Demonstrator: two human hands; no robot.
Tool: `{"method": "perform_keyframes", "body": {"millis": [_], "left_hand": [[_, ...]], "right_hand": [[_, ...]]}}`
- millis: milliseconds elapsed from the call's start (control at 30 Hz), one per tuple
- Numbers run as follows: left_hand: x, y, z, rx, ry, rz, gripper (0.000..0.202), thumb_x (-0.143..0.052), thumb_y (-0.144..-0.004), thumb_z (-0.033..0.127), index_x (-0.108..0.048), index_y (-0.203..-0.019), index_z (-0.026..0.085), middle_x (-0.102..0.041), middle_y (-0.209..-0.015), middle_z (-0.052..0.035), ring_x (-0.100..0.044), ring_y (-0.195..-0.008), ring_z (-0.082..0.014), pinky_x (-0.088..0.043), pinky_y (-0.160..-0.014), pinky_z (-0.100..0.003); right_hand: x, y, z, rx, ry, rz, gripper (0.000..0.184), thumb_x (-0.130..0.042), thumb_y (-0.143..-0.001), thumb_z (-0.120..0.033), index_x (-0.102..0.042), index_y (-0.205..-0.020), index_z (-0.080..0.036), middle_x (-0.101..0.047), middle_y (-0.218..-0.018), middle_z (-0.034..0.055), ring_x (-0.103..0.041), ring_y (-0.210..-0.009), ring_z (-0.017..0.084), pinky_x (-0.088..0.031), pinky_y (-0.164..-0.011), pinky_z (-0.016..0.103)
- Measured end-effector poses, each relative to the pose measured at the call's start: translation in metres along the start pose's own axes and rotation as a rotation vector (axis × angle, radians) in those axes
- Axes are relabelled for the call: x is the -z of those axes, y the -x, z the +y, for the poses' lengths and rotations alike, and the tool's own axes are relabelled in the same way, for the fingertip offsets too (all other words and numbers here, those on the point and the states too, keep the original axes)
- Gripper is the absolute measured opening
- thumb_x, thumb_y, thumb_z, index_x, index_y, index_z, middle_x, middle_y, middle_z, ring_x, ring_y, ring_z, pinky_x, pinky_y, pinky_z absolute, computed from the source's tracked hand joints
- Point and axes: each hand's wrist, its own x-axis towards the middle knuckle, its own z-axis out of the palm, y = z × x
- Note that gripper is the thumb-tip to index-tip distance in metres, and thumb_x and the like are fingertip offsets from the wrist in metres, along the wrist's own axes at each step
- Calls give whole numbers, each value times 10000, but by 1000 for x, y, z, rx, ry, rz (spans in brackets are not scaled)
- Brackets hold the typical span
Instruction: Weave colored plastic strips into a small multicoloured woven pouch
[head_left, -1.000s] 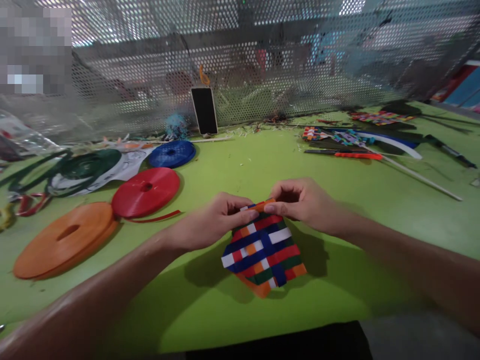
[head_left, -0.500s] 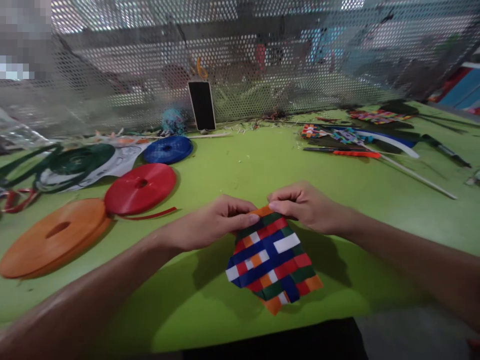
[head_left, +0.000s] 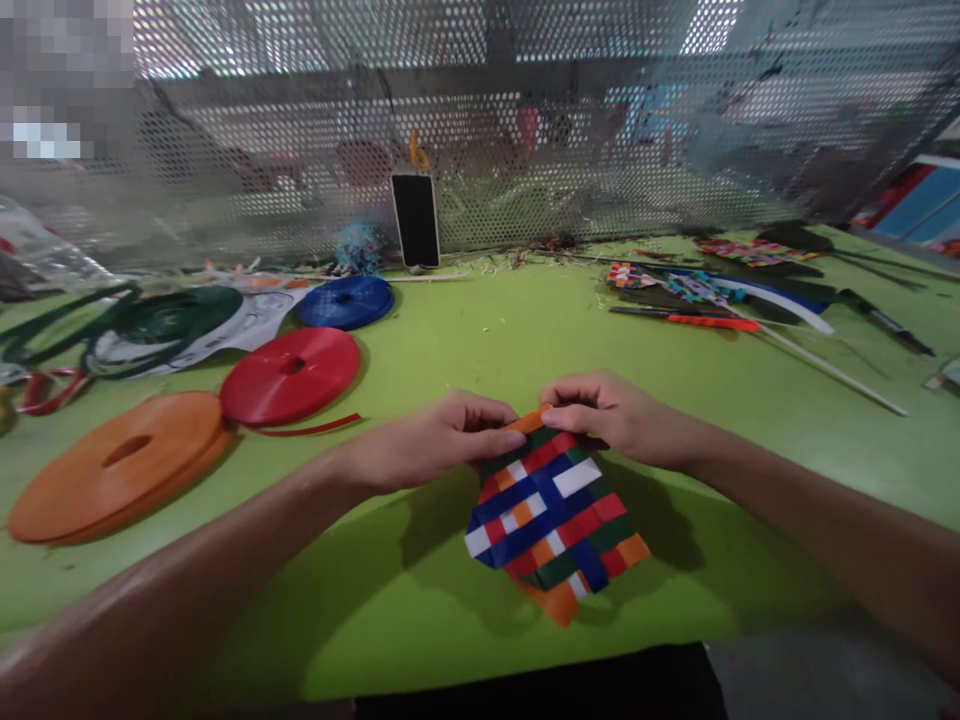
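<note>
Two pinches, your left hand (head_left: 442,440) and right hand (head_left: 619,415) gripping the far edge of the woven piece (head_left: 556,508), work best pressing the orange strip (head_left: 532,419) evenly.

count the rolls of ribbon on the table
4: the orange roll at near left, the red roll just beyond it, the blue roll farther back, and the loosely wound green roll left of the blue. Others could be hidden.
</note>
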Motion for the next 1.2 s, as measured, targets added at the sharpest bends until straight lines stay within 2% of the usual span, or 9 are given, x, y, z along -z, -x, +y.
{"method": "perform_keyframes", "body": {"millis": [133,333,433,533,633,767,867,1067,1200], "left_hand": [[-3,-1,-2,24,136,8,161,-768,-839,258,-723,-966,168,-736,-912,-22,-657,-828,-135,-521,-794,-268],[-6,-3,-2,54,267,225,220,-877,-703,245,-732,-833,143,-728,-791,-17,-643,-697,-113,-520,-688,-239],[-5,-4,-2,47,352,301,276,-897,-662,208,-756,-892,155,-747,-802,-16,-661,-692,-112,-540,-690,-243],[-5,-4,0,-19,384,367,331,-883,-683,192,-777,-996,182,-776,-867,-19,-693,-730,-122,-566,-735,-262],[-5,-3,3,-81,309,424,319,-866,-714,186,-789,-1024,189,-797,-928,-27,-706,-760,-130,-580,-763,-274],[-3,-2,2,-142,231,447,274,-858,-732,196,-792,-996,174,-805,-944,-38,-720,-785,-145,-591,-787,-288],[-1,-3,-3,-177,214,436,273,-857,-745,213,-776,-1003,173,-801,-957,-33,-725,-822,-142,-589,-806,-269],[-4,-6,-8,-170,215,444,331,-800,-811,236,-707,-1124,181,-763,-1105,-48,-728,-796,-134,-601,-725,-249],[-9,-6,-6,-159,175,501,306,-771,-823,210,-688,-1113,161,-759,-1075,-53,-719,-742,-125,-597,-665,-231]], "right_hand": [[-2,-1,0,-46,-106,43,301,-597,-882,-424,-541,-694,-195,-377,-623,-51,-325,-549,96,-235,-515,268],[-1,0,0,-103,-258,101,299,-700,-811,-451,-583,-713,-194,-410,-616,-55,-334,-521,82,-213,-483,256],[4,1,2,-42,-211,116,306,-703,-810,-413,-551,-665,-191,-404,-595,-60,-325,-515,77,-214,-484,256],[8,2,3,28,-166,106,320,-694,-823,-380,-527,-626,-191,-415,-560,-62,-323,-499,72,-227,-483,260],[11,3,2,18,-180,96,299,-681,-849,-384,-565,-660,-185,-457,-573,-51,-372,-497,72,-263,-473,256],[8,3,0,14,-154,160,213,-693,-878,-383,-653,-927,-180,-595,-754,-8,-481,-550,85,-334,-451,241],[3,2,-2,89,-145,249,269,-725,-869,-366,-643,-1071,-207,-644,-876,11,-499,-578,87,-359,-445,233],[1,7,-7,36,-51,268,167,-702,-886,-346,-663,-965,-204,-605,-677,-9,-531,-557,111,-409,-459,236],[2,8,-9,59,11,278,176,-724,-879,-348,-653,-935,-198,-626,-717,-9,-513,-526,91,-444,-460,233]]}}
